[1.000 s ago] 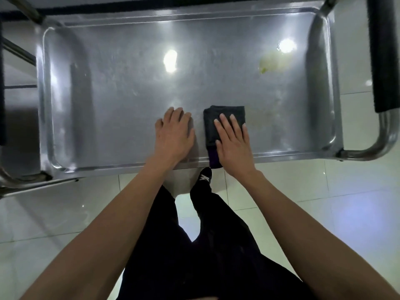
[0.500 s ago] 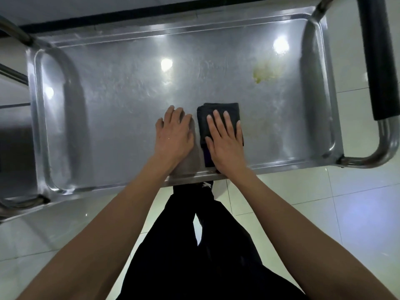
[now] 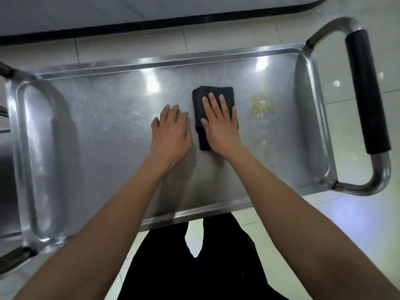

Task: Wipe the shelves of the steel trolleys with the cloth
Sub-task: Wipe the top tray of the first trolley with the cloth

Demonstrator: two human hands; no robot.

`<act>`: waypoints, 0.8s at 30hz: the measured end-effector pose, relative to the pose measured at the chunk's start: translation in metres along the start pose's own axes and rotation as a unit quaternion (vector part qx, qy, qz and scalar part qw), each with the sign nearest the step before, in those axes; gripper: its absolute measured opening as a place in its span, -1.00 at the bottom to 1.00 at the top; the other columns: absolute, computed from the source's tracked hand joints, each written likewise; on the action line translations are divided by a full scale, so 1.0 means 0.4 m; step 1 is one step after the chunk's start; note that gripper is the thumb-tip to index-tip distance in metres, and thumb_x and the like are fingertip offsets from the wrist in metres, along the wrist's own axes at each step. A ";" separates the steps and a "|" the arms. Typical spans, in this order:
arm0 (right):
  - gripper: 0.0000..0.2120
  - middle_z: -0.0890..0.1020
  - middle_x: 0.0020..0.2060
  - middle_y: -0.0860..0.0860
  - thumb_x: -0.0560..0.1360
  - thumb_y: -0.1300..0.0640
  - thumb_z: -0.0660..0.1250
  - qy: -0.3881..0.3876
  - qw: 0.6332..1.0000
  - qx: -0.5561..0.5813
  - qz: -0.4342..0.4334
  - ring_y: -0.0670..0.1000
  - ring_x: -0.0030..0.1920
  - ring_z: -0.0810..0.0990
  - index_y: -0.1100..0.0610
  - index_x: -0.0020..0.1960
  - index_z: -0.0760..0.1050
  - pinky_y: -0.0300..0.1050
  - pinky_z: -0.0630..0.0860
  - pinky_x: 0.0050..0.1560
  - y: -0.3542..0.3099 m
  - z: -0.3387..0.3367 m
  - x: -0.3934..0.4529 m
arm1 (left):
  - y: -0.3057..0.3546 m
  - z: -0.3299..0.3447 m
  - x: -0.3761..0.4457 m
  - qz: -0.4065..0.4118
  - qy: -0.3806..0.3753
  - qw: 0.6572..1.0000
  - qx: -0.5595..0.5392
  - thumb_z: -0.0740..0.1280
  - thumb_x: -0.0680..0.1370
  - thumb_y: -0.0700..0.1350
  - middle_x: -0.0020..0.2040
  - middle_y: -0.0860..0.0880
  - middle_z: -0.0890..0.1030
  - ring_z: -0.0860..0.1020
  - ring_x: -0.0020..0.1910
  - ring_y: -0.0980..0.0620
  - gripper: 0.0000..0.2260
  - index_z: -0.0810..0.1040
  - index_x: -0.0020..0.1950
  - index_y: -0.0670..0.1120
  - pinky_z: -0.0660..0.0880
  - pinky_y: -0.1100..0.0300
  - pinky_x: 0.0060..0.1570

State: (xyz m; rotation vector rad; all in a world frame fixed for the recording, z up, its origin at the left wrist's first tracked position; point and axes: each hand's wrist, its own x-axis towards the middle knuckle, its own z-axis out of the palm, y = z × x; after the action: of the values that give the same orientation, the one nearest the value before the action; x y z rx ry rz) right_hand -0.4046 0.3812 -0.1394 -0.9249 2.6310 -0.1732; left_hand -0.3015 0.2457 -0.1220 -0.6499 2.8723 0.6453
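The steel trolley's top shelf (image 3: 97, 131) fills the view, a shiny tray with a raised rim. A folded dark cloth (image 3: 211, 94) lies near the shelf's middle. My right hand (image 3: 220, 124) presses flat on the cloth with fingers spread, covering its near half. My left hand (image 3: 171, 133) rests flat on the bare steel just left of the cloth, holding nothing. A yellowish smear (image 3: 259, 103) marks the shelf to the right of the cloth, apart from it.
The trolley's handle with a black foam grip (image 3: 368, 94) juts out on the right. Pale floor tiles (image 3: 350, 224) surround the trolley. A dark-edged platform (image 3: 151, 24) runs along the far side. Part of another steel frame (image 3: 4, 131) shows at the left edge.
Both hands and the cloth have slid away from the shelf's near edge toward its middle. My head has pulled back, so the whole shelf and handle show.
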 end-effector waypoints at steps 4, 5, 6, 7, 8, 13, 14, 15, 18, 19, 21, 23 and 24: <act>-0.45 -0.14 0.62 -0.04 0.70 -0.06 -0.09 0.004 1.000 0.005 -0.003 0.05 0.60 -0.24 0.02 0.64 -0.16 0.24 -0.17 0.56 0.014 -0.027 0.087 | 0.011 -0.009 0.060 -0.004 0.009 1.000 -0.004 0.20 0.62 -0.06 0.53 -0.13 0.31 0.15 0.56 -0.16 -0.61 0.40 0.45 -0.06 0.23 -0.22 0.44; -0.45 -0.14 0.62 -0.04 0.70 -0.06 -0.09 0.004 1.000 0.004 -0.004 0.05 0.60 -0.24 0.02 0.64 -0.16 0.24 -0.16 0.56 0.019 -0.032 0.112 | 0.015 -0.011 0.074 -0.005 0.012 1.000 -0.003 0.21 0.62 -0.07 0.53 -0.13 0.31 0.16 0.56 -0.16 -0.61 0.40 0.45 -0.06 0.24 -0.22 0.43; -0.45 -0.14 0.62 -0.04 0.70 -0.06 -0.10 0.004 1.000 0.004 -0.005 0.05 0.60 -0.24 0.01 0.64 -0.16 0.25 -0.15 0.56 0.024 -0.039 0.140 | 0.020 -0.011 0.089 -0.006 0.013 1.000 0.000 0.21 0.61 -0.07 0.53 -0.14 0.31 0.16 0.56 -0.16 -0.61 0.40 0.45 -0.07 0.24 -0.23 0.43; -0.45 -0.13 0.62 -0.04 0.70 -0.07 -0.10 0.005 1.000 0.003 -0.006 0.05 0.60 -0.24 0.01 0.64 -0.16 0.25 -0.15 0.56 0.030 -0.045 0.168 | 0.025 -0.011 0.103 -0.009 0.013 1.000 0.003 0.22 0.61 -0.07 0.53 -0.13 0.31 0.16 0.56 -0.16 -0.60 0.40 0.45 -0.07 0.24 -0.23 0.43; -0.45 -0.13 0.63 -0.04 0.70 -0.07 -0.10 0.006 1.000 0.001 -0.009 0.06 0.60 -0.23 0.01 0.64 -0.16 0.25 -0.15 0.56 0.036 -0.052 0.197 | 0.029 -0.011 0.116 -0.014 0.012 1.000 0.005 0.21 0.61 -0.07 0.53 -0.13 0.30 0.16 0.56 -0.16 -0.60 0.40 0.45 -0.07 0.23 -0.23 0.43; -0.44 -0.10 0.63 -0.02 0.69 -0.08 -0.10 0.007 0.998 -0.017 -0.053 0.07 0.61 -0.19 0.02 0.63 -0.14 0.25 -0.12 0.56 0.066 -0.079 0.304 | 0.071 0.002 0.163 -0.046 0.019 0.999 0.012 0.20 0.62 -0.06 0.53 -0.12 0.30 0.15 0.57 -0.14 -0.61 0.39 0.45 -0.07 0.20 -0.19 0.45; -0.44 -0.08 0.63 -0.01 0.69 -0.08 -0.10 0.010 0.998 -0.018 -0.062 0.07 0.61 -0.18 0.02 0.64 -0.13 0.25 -0.12 0.56 0.072 -0.081 0.311 | 0.085 0.007 0.171 -0.049 0.020 0.999 0.011 0.20 0.63 -0.05 0.53 -0.12 0.31 0.15 0.57 -0.14 -0.61 0.38 0.46 -0.08 0.20 -0.19 0.45; -0.44 -0.07 0.63 -0.01 0.69 -0.08 -0.10 0.014 0.997 -0.018 -0.072 0.07 0.61 -0.17 0.03 0.64 -0.11 0.24 -0.11 0.56 0.077 -0.083 0.313 | 0.098 0.012 0.180 -0.052 0.023 0.998 0.008 0.20 0.63 -0.06 0.53 -0.12 0.31 0.16 0.57 -0.14 -0.60 0.38 0.46 -0.10 0.19 -0.19 0.46; -0.45 -0.04 0.63 -0.02 0.68 -0.07 -0.10 0.021 0.996 -0.014 -0.091 0.05 0.61 -0.14 0.02 0.64 -0.08 0.22 -0.10 0.57 0.110 -0.088 0.308 | 0.132 0.024 0.201 -0.068 0.028 0.997 0.002 0.21 0.62 -0.07 0.53 -0.12 0.32 0.16 0.57 -0.13 -0.58 0.37 0.48 -0.13 0.18 -0.16 0.47; -0.45 -0.04 0.63 -0.02 0.68 -0.07 -0.11 0.024 0.996 -0.014 -0.090 0.04 0.61 -0.14 0.02 0.64 -0.09 0.21 -0.09 0.57 0.129 -0.090 0.307 | 0.141 0.026 0.206 -0.070 0.028 0.997 0.004 0.21 0.62 -0.07 0.53 -0.12 0.31 0.15 0.57 -0.12 -0.58 0.38 0.47 -0.12 0.18 -0.15 0.47; -0.45 -0.05 0.63 -0.03 0.69 -0.08 -0.12 0.028 0.996 -0.014 -0.079 0.04 0.61 -0.14 0.01 0.64 -0.10 0.20 -0.08 0.57 0.180 -0.100 0.307 | 0.159 0.029 0.218 -0.067 0.023 0.997 0.007 0.23 0.60 -0.07 0.53 -0.11 0.31 0.15 0.57 -0.13 -0.57 0.38 0.47 -0.11 0.18 -0.15 0.46; -0.45 -0.07 0.63 -0.03 0.69 -0.09 -0.13 0.031 0.997 -0.017 -0.067 0.03 0.61 -0.15 0.01 0.64 -0.11 0.20 -0.08 0.57 0.243 -0.114 0.304 | 0.187 0.033 0.231 -0.059 0.018 0.998 0.011 0.24 0.60 -0.07 0.53 -0.12 0.31 0.15 0.57 -0.13 -0.57 0.38 0.47 -0.10 0.18 -0.16 0.47; -0.45 -0.07 0.63 -0.03 0.68 -0.09 -0.13 0.032 0.997 -0.018 -0.061 0.03 0.61 -0.16 0.01 0.64 -0.11 0.20 -0.08 0.57 0.277 -0.122 0.303 | 0.204 0.036 0.240 -0.054 0.017 0.998 0.013 0.24 0.60 -0.07 0.53 -0.12 0.31 0.15 0.57 -0.13 -0.58 0.38 0.47 -0.09 0.18 -0.16 0.47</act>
State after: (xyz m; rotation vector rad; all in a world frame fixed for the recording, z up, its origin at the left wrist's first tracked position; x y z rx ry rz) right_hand -0.5751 0.3919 -0.1531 -1.1110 2.6449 -0.1889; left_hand -0.4230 0.2818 -0.1243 -0.8125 2.8468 0.5858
